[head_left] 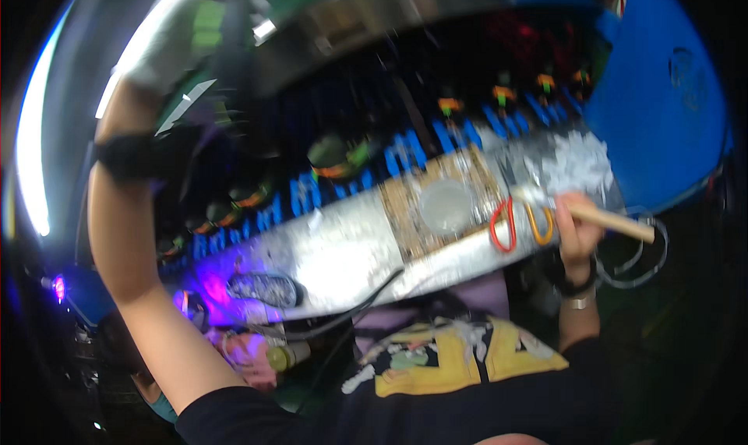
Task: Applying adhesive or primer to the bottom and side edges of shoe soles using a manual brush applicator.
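Note:
My right hand is closed around the pale wooden handle of a brush at the right end of the metal bench. The brush's light bristles point left, over a pair of scissors with one red and one orange loop. Beyond it lies a heap of white scraps. At the far left my left arm is raised, with a black band at the wrist. My left hand reaches up to the curved metal hood; blur hides its fingers and anything in them.
A round translucent dish rests on a brown board on the bench. A dark oval object lies at the bench's left. Blue holders with dark, orange-trimmed pieces line the back. A blue panel bounds the right.

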Available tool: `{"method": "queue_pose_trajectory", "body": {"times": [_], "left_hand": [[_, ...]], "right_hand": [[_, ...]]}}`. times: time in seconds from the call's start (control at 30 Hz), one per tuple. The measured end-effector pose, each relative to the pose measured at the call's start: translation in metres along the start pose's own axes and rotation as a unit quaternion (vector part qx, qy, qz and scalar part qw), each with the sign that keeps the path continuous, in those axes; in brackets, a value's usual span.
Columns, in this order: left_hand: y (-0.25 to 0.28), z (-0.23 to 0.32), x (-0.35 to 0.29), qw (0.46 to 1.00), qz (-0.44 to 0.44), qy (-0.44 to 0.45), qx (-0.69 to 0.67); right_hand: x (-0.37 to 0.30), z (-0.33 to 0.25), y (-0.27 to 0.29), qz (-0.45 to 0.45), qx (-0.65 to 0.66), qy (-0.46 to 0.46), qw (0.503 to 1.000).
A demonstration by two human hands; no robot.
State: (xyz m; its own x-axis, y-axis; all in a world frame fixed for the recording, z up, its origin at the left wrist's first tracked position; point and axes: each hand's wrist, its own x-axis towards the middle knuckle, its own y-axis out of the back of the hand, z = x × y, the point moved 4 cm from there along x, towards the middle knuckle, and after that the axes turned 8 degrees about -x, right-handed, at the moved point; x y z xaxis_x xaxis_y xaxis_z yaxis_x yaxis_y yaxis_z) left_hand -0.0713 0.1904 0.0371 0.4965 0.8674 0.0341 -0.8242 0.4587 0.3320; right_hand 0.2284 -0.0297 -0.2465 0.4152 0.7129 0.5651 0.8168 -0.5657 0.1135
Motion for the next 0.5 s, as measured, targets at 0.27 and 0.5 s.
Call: {"method": "queue_pose_trajectory", "body": {"times": [0.27, 0.5], "left_hand": [[-0.056, -0.178, -0.124, 0.856, -0.035, 0.164, -0.488], [-0.125, -0.262, -0.166, 0.626, -0.192, 0.204, -0.728]], "right_hand": [[0.029, 0.019, -0.101, -0.218, -0.009, -0.004, 0.976], [0.009, 0.028, -0.116, -0.25, -0.076, 0.001, 0.965]]}}
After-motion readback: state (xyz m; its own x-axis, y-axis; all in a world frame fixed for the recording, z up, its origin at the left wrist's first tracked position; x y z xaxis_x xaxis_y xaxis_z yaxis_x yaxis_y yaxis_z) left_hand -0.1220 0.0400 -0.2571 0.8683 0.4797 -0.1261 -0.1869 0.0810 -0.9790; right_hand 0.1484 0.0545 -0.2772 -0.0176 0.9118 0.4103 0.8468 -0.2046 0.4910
